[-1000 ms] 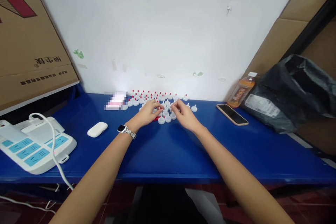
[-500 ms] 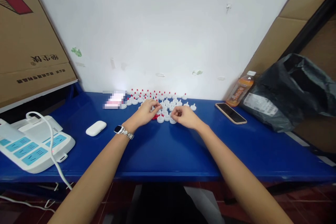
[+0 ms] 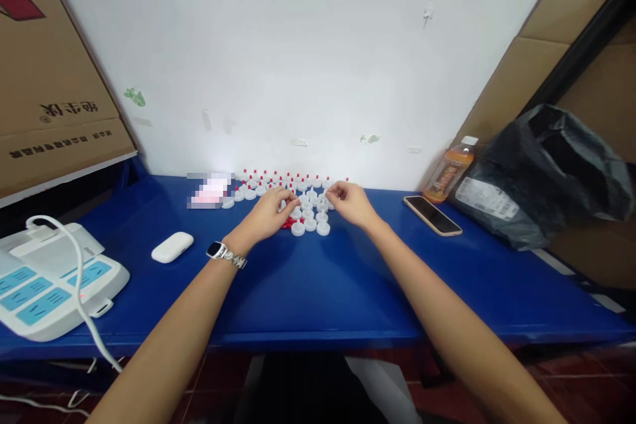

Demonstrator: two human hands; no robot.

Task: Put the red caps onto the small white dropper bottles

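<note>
My left hand (image 3: 271,213) hovers at the left of a group of white nozzle caps, its thumb and fingers pinched together. Whatever is in that pinch is too small to make out. Beneath its fingertips lies a small pile of red tips (image 3: 287,222), partly hidden by the hand. My right hand (image 3: 352,204) is at the group's right side, fingers curled and pinched beside the untipped white nozzle caps (image 3: 310,224); what it grips is hidden. Behind both hands, several white caps with red tips (image 3: 250,193) stand upright in rows near the wall.
On the blue table (image 3: 318,291) a white earbud case (image 3: 172,247) and a power strip (image 3: 54,285) lie left. To the right are a phone (image 3: 432,215), an orange drink bottle (image 3: 450,171) and a black plastic bag (image 3: 521,179). The white wall (image 3: 298,46) bounds the back.
My right hand has moved away from the front caps, farther back toward the wall. My left hand stays near the red tips. The view has shifted slightly.
</note>
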